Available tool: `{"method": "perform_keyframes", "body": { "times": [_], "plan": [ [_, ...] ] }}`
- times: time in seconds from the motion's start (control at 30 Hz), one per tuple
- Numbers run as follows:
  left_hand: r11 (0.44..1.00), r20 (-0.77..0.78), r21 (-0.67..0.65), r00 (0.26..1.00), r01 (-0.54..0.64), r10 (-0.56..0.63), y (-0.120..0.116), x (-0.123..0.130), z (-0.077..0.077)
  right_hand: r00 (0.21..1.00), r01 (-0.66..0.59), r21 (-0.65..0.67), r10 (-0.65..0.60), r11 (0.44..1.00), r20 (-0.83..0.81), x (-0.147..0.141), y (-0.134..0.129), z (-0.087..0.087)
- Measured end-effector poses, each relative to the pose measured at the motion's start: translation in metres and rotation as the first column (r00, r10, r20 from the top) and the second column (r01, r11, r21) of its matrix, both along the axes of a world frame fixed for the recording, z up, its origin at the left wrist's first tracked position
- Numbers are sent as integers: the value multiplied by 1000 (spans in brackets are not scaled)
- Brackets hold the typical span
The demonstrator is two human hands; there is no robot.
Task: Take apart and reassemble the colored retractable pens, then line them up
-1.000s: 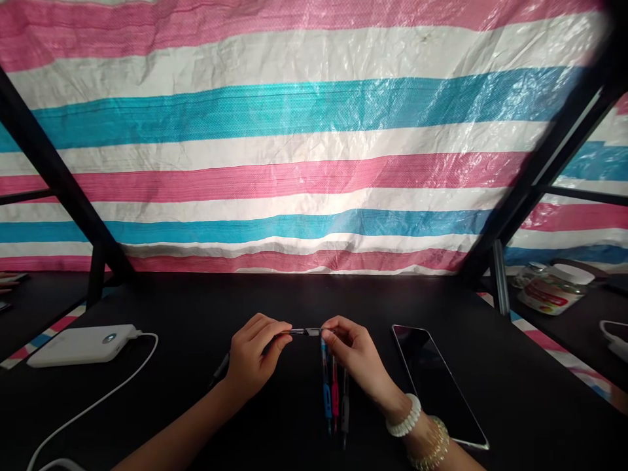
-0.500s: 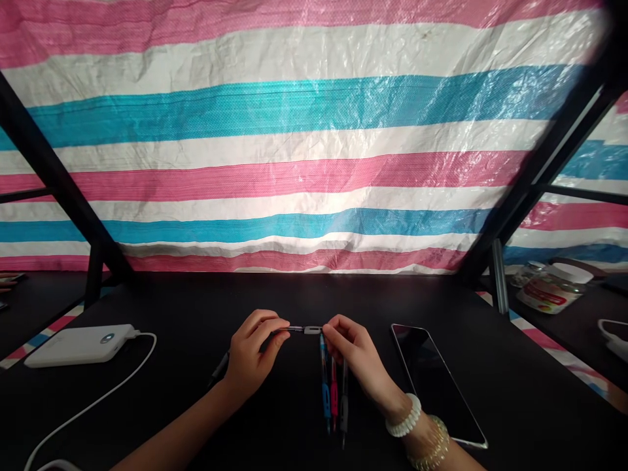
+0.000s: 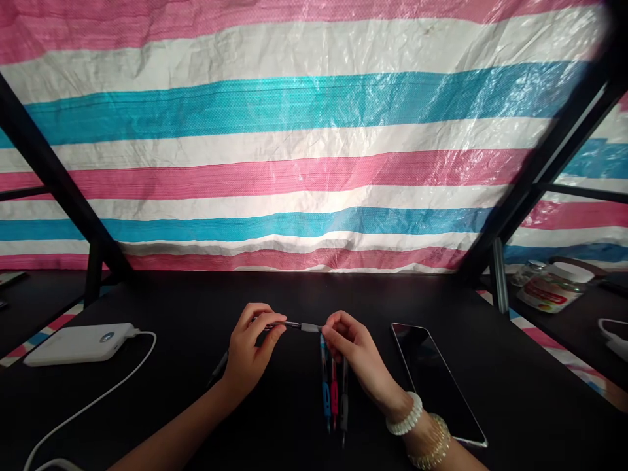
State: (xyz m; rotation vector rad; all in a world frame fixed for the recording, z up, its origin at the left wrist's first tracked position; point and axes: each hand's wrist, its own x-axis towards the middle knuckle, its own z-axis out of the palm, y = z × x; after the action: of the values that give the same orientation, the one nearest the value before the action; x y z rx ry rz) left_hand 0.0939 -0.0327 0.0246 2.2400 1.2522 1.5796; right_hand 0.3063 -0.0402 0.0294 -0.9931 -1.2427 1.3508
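Observation:
A pen with a clear barrel and grey grip [image 3: 310, 328] is held level between my two hands, above the black table. My left hand [image 3: 255, 343] pinches its barrel end with thumb and fingers. My right hand [image 3: 350, 343] has the tip end between thumb and forefinger. Below the right hand lie a blue pen [image 3: 326, 396], a pink pen [image 3: 334, 392] and a black-grey pen [image 3: 344, 402], side by side, their upper ends partly hidden by the fingers. Another dark pen [image 3: 218, 371] lies behind my left wrist, mostly covered.
To the left is a white power bank [image 3: 73, 345] with a white cable [image 3: 125, 369] plugged in. A smartphone [image 3: 436, 383] lies right of my right hand. Black slanted frame bars [image 3: 63, 176] stand at both sides before a striped plastic sheet [image 3: 294, 176]. Jars [image 3: 554, 288] are at far right.
My left hand has shifted slightly up and left along the pen, baring more of the barrel. The pen has turned about its length, and its grip looks different. My right hand stays almost still.

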Motion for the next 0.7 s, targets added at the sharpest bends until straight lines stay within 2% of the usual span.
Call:
{"method": "perform_keyframes", "body": {
  "times": [0.2, 0.4, 0.6, 0.7],
  "plan": [
    [1000, -4, -12, 1000, 0, 0, 0, 0, 0, 994, -45, -30, 48, 999, 97, 0, -1, -3],
    [1000, 0, 0, 1000, -26, 26, -1, 1, 0, 999, -37, -29, 36, 999, -20, 0, -2, -1],
    [1000, 3, -15, 1000, -16, 16, 0, 1, -1, 993, -68, -50, 73, 996, 92, 0, 1, -5],
    [999, 7, -50, 1000, 10, -10, 0, 1, 0, 998, -56, -46, 57, 997, 39, 1, 1, -4]
  ]
}}
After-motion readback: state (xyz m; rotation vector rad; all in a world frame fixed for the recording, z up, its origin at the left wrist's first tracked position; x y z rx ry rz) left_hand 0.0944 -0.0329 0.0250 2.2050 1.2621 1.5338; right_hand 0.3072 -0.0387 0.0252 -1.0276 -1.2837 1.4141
